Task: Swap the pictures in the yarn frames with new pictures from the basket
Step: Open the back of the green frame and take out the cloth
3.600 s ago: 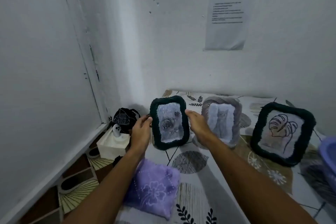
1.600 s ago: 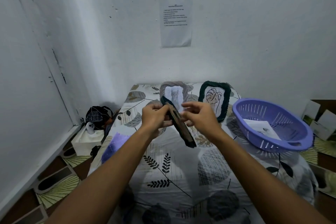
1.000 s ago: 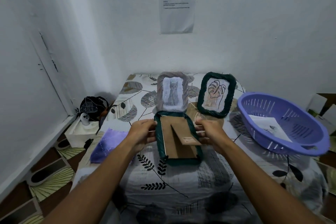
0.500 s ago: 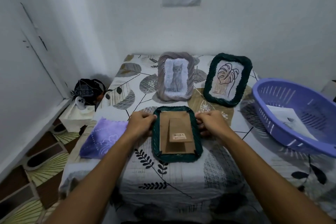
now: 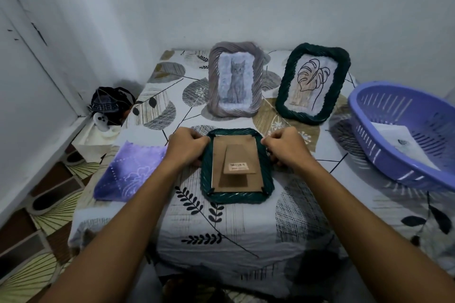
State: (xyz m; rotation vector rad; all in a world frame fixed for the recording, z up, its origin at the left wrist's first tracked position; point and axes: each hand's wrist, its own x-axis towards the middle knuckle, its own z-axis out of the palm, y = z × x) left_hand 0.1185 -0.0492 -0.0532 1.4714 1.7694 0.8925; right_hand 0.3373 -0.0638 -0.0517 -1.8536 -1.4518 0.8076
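Item: dark green yarn frame [image 5: 236, 165], lying face down on the patterned tablecloth [image 5: 246, 233], cardboard backing [image 5: 236, 163] uppermost and unopened. Left hand [image 5: 186, 147] and right hand [image 5: 285, 146] gripped its two upper side edges, fingers curled on the rim. Beyond the fingers stood the grey cat frame [image 5: 234, 79] and leaf frame [image 5: 312, 83], pictures unchanged. Right of the right fingers: purple basket [image 5: 384, 145] holding a new picture [image 5: 403, 146]. No swap appeared complete.

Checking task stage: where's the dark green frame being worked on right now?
Head view, centre: the green frame lies face-down on the patterned table, gripped by left hand and right hand, in front of the cat frame.
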